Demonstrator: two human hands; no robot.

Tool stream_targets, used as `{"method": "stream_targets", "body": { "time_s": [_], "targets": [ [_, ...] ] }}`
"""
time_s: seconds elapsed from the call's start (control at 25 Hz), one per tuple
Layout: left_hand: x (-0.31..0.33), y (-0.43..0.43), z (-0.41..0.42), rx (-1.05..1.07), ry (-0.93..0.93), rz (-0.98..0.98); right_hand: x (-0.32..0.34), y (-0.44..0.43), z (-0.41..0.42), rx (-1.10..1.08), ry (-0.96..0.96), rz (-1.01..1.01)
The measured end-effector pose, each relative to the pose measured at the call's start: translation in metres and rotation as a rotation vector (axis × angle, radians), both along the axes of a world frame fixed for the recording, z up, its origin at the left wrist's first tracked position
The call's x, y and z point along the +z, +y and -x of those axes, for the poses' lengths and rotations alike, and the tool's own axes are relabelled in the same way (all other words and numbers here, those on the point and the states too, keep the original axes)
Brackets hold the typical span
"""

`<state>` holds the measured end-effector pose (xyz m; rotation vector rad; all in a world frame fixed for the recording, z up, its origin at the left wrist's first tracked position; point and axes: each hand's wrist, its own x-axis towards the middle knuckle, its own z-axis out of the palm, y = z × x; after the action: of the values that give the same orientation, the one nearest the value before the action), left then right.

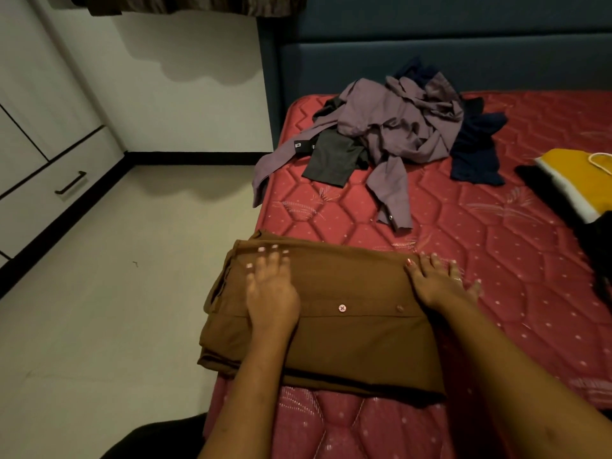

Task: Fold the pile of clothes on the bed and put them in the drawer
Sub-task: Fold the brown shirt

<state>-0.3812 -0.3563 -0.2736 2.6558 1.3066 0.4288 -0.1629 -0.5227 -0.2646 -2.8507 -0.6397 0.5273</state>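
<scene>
A brown buttoned shirt (pixel 351 332) lies folded into a rectangle at the near left edge of the red mattress (pixel 480 260). My left hand (pixel 270 289) presses flat on its left part with fingers spread. At the shirt's right edge, my right hand (pixel 440 281) rests flat, partly on the fabric and partly on the mattress. Farther back lies a heap of unfolded clothes (pixel 394 127): a mauve shirt, a dark grey piece and a navy garment. A white drawer (pixel 49 193) with a black handle sits in the cabinet at the left wall.
A yellow and white item (pixel 576 180) and black fabric (pixel 596 240) lie at the mattress's right side. A blue headboard (pixel 430 54) stands behind. Pale floor (pixel 116 293) stretches between the bed and the cabinet.
</scene>
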Motion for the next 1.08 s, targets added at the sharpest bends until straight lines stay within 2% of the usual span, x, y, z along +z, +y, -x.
{"method": "stream_targets", "body": {
  "time_s": [0.08,0.16,0.24,0.36,0.52,0.76,0.88,1.0,1.08],
  "targets": [
    [0.003,-0.031,-0.03,-0.163,-0.056,0.037,0.01,0.015,0.02,-0.009,-0.159,-0.138],
    [-0.005,-0.053,-0.047,-0.274,-0.037,0.091,0.008,0.038,0.061,0.166,-0.244,-0.225],
    [-0.021,-0.055,-0.048,-0.277,-0.023,0.091,-0.011,0.044,0.096,0.324,-0.285,-0.241],
    [-0.03,-0.051,-0.04,-0.273,-0.029,0.034,-0.034,0.026,0.093,0.324,-0.433,-0.297],
    [-0.024,-0.042,-0.024,-0.291,0.058,0.033,-0.039,0.009,0.077,0.273,-0.485,-0.304],
    [-0.021,-0.03,0.031,-0.235,0.143,0.022,-0.043,-0.039,0.066,0.188,-0.372,-0.248],
    [-0.013,-0.037,0.049,-0.183,0.158,0.051,-0.034,-0.055,0.068,0.113,-0.271,-0.294],
    [-0.004,-0.056,0.055,-0.137,0.212,0.167,-0.026,-0.044,0.075,-0.031,-0.065,-0.506],
    [-0.001,-0.07,0.057,-0.111,0.221,0.252,-0.022,-0.037,0.074,-0.178,0.164,-0.71]
  ]
}}
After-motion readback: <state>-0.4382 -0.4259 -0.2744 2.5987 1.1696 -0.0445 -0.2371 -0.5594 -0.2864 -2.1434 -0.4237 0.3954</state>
